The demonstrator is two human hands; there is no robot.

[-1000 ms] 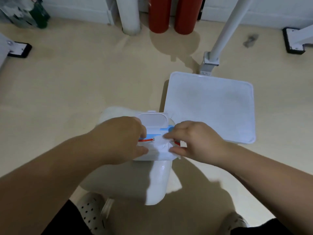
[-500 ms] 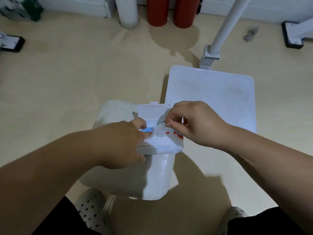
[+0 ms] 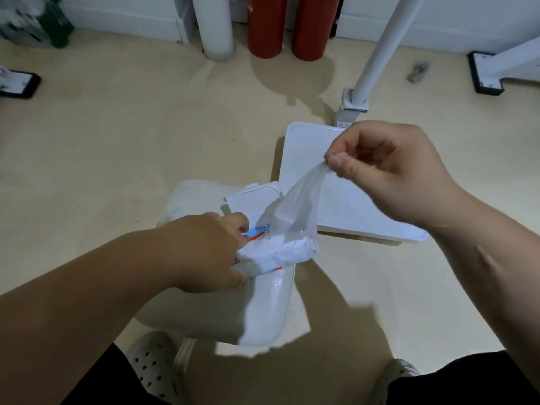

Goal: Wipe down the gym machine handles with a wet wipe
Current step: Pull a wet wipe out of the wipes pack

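Two red cylinders (image 3: 286,24) and a white pole (image 3: 377,48) stand behind the white platform (image 3: 365,217). The left hand (image 3: 204,252) clamps the wipe pack (image 3: 277,255); the right hand (image 3: 391,173), now raised higher, pinches the wet wipe (image 3: 295,211), drawn farther out.

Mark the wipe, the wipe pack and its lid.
wipe (image 3: 295,206), head view, middle of the stretched sheet.
wipe pack (image 3: 280,257), head view, near edge of the wrapper.
lid (image 3: 252,201), head view, inside face of the open flap.
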